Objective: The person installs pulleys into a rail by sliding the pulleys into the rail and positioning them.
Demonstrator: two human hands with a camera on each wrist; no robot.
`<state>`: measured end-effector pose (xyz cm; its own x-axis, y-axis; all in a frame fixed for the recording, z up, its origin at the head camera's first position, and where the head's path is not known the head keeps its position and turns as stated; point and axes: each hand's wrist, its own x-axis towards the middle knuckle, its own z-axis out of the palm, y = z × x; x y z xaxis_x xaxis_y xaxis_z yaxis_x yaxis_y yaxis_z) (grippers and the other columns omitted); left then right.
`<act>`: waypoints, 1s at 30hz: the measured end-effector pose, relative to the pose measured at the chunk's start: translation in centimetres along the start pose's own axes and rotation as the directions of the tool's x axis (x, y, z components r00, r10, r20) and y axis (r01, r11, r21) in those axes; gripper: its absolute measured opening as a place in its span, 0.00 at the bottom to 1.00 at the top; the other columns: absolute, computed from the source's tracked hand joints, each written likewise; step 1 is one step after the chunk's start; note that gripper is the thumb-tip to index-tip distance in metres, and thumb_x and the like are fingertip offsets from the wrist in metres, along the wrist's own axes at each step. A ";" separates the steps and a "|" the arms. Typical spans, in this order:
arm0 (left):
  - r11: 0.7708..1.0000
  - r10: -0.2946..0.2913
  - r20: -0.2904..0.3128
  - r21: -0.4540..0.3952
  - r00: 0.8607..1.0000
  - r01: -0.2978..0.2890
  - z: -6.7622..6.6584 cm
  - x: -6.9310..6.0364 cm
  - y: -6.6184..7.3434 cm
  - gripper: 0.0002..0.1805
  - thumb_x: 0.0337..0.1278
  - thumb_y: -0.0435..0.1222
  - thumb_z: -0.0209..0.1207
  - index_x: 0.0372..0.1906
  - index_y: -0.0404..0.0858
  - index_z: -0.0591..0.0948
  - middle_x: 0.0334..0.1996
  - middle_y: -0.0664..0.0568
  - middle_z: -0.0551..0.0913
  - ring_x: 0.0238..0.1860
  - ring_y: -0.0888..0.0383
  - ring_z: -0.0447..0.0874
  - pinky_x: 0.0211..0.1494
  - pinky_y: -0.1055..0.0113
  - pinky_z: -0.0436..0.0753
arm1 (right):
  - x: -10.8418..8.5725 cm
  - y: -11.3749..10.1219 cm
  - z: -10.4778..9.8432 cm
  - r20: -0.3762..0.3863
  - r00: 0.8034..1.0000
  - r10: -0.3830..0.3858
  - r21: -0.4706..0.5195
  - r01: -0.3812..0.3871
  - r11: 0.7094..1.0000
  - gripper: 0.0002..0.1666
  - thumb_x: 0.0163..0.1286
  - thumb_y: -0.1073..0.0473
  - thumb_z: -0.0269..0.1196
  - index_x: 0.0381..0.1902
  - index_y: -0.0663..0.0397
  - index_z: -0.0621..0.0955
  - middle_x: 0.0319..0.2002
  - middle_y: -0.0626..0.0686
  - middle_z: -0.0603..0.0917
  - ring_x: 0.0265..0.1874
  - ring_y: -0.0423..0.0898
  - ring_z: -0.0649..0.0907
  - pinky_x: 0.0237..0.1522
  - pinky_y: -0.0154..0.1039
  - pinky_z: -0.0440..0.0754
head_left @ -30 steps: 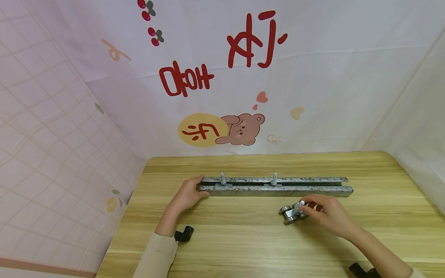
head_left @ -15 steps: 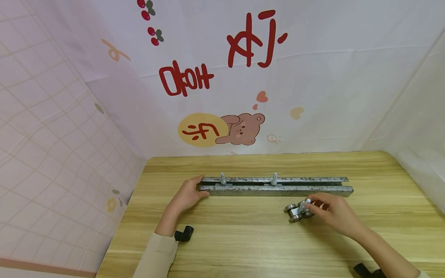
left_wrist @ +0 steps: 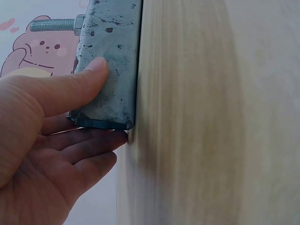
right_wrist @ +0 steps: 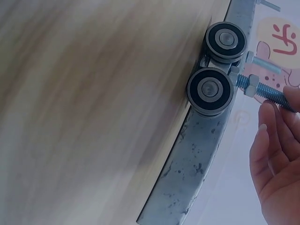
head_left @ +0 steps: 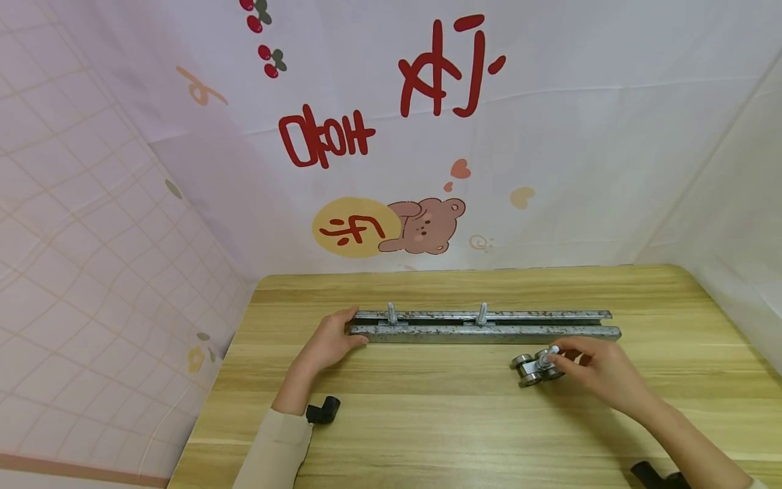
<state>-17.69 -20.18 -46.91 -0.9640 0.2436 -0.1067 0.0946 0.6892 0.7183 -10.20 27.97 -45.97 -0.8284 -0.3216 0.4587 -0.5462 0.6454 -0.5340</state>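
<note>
A long metal channel track [head_left: 440, 335] lies across the table, its slot facing up. Two bolts, a left one [head_left: 392, 314] and a middle one [head_left: 482, 314], stand up from the slot. My left hand [head_left: 330, 341] grips the track's left end; in the left wrist view the thumb presses its side face and the fingers lie at the end. My right hand [head_left: 605, 370] pinches the threaded bolt [right_wrist: 272, 93] of a roller trolley [head_left: 530, 369] between thumb and fingers. The trolley's wheels [right_wrist: 210, 91] show in the right wrist view, in front of the track, near its right end.
The wooden table [head_left: 427, 428] backs onto a white printed cloth [head_left: 580, 149]. A gridded cloth [head_left: 110, 238] hangs at the left. Black pieces sit beside the forearms, one at the left wrist [head_left: 324, 411], another at the lower right [head_left: 654, 475].
My right hand has moved the roller trolley to the right and slightly away from me, along the track's front side. The left hand and the track have stayed put.
</note>
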 end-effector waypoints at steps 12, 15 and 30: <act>1.000 -0.001 0.003 -0.015 1.000 0.001 -0.1 -0.1 0.1 0.43 0.65 0.34 0.72 0.79 0.28 0.64 0.76 0.34 0.68 0.76 0.38 0.65 0.73 0.42 0.73 | -0.5 0.9 -1.0 -0.027 0.999 0.031 -0.071 -0.032 0.997 0.15 0.53 0.71 0.79 0.37 0.52 0.91 0.27 0.38 0.86 0.24 0.30 0.79 0.25 0.24 0.77; 1.000 0.000 0.000 -0.015 1.000 0.000 -0.1 0.0 0.0 0.43 0.64 0.35 0.72 0.79 0.29 0.64 0.76 0.34 0.68 0.77 0.38 0.65 0.73 0.42 0.72 | -0.6 1.3 -1.4 -0.034 0.999 0.036 -0.096 -0.039 0.995 0.14 0.52 0.71 0.80 0.36 0.53 0.91 0.26 0.38 0.85 0.23 0.29 0.79 0.24 0.24 0.76; 1.000 0.009 -0.002 -0.009 1.000 -0.009 0.0 0.0 0.0 0.43 0.64 0.34 0.72 0.79 0.28 0.64 0.75 0.33 0.68 0.76 0.37 0.65 0.73 0.42 0.72 | -1.4 2.8 -3.1 -0.055 0.989 0.135 -0.084 -0.140 0.987 0.13 0.54 0.70 0.80 0.36 0.55 0.90 0.26 0.40 0.85 0.24 0.30 0.80 0.25 0.23 0.77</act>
<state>-17.69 -20.21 -46.87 -0.9635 0.2488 -0.0992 0.1010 0.6805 0.7257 -10.15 32.37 -45.93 -0.8867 -0.1929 0.4202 -0.4127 0.7400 -0.5312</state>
